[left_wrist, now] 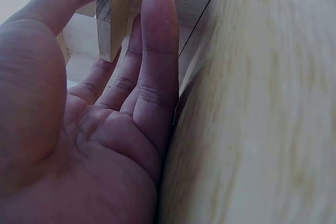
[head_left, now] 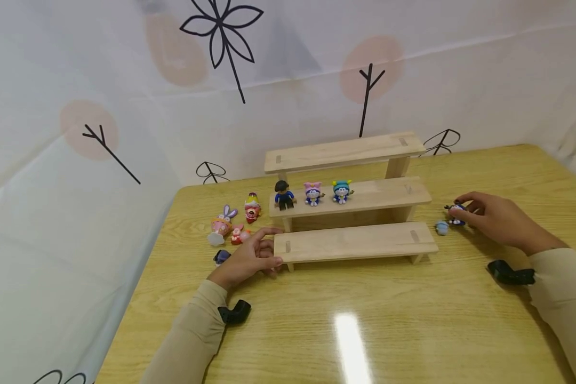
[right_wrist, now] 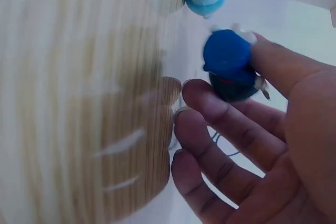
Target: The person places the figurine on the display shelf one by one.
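A three-tier wooden display stand [head_left: 355,242] stands in the middle of the table. My left hand [head_left: 249,258] holds the left end of its lowest board, whose edge [left_wrist: 113,19] lies between thumb and fingers in the left wrist view. To the right of the stand, my right hand [head_left: 499,218] pinches a small figurine [head_left: 457,214] between thumb and fingers. In the right wrist view, this figurine [right_wrist: 228,59] shows a round blue part and a dark lower part. Close beside it is a small light-blue figurine [head_left: 441,228].
On the middle tier stand a black-haired figure [head_left: 284,196], a pink-hatted figurine [head_left: 312,194] and a teal-hatted figurine [head_left: 342,192]. Left of the stand are a rabbit-eared figurine [head_left: 222,225], a red-and-yellow one [head_left: 252,208], a red-and-pink one [head_left: 239,234] and a dark-blue one [head_left: 222,257].
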Available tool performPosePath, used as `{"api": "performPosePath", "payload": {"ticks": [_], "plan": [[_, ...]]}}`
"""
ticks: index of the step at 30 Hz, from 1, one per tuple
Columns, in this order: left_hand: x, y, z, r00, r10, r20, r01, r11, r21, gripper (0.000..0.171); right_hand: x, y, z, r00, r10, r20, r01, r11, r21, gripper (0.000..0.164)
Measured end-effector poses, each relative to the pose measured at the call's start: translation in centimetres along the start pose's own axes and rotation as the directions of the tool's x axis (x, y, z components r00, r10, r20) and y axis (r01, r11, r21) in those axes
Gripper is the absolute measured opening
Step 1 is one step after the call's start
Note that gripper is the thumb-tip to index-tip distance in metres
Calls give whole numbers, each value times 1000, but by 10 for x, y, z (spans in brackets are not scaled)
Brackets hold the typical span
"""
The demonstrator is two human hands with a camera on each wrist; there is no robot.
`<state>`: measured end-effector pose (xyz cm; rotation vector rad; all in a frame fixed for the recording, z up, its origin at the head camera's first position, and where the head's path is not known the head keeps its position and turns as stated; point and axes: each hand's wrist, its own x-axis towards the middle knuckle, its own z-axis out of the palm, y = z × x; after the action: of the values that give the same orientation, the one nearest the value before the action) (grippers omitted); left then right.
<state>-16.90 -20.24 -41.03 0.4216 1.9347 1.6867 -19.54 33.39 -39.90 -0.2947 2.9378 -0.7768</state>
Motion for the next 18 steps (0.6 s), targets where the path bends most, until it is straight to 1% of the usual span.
{"api": "performPosePath", "payload": {"ticks": [7,10,12,18], "plan": [[-1,0,0,1000,-2,-2,2,1000,-5,70,0,-6,-1,1000,-1,-28,2,1000,10,60],[-2,0,0,1000,1,-4,-1,1000,-4,70,-1,-13,-3,996,18,-83,-14,999,50,61],[-2,0,1,1000,-1,-3,1,1000,-2,69,-1,-19,-4,990,36,-134,-24,996,90,61],[-2,0,1,1000,-4,-4,4,1000,-1,69,-6,-34,-7,956,79,-284,-30,985,171,59]]}}
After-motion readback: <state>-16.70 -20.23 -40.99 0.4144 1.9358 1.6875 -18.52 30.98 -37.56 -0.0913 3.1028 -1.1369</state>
